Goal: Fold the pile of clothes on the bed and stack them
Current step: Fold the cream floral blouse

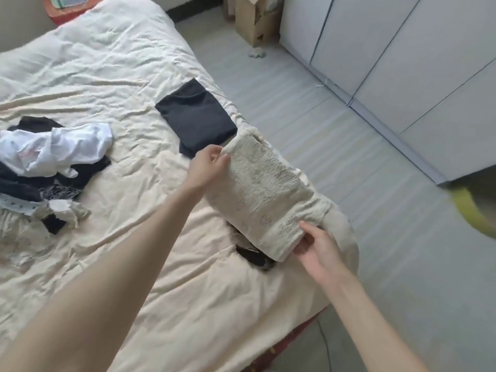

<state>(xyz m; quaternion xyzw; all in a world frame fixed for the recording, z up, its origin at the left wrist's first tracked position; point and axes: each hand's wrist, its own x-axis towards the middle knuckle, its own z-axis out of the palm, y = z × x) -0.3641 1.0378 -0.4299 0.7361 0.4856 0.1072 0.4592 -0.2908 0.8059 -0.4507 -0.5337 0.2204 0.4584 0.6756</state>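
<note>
hands: 2 (212,159) (318,248) | folded garments: 2 (196,116) (265,194) | unfolded pile: 1 (48,162) | cardboard box: 1 (255,20)

A cream cloth garment (264,196) with a rough, lacy embroidered surface. A folded black garment (196,118) of smooth matt cloth. The bed (112,76) wears a soft, wrinkled cream cover. A pile of clothes (45,162) mixes thin white and dark cloth. Matt grey floor (335,162); a brown cardboard box (255,20).
</note>
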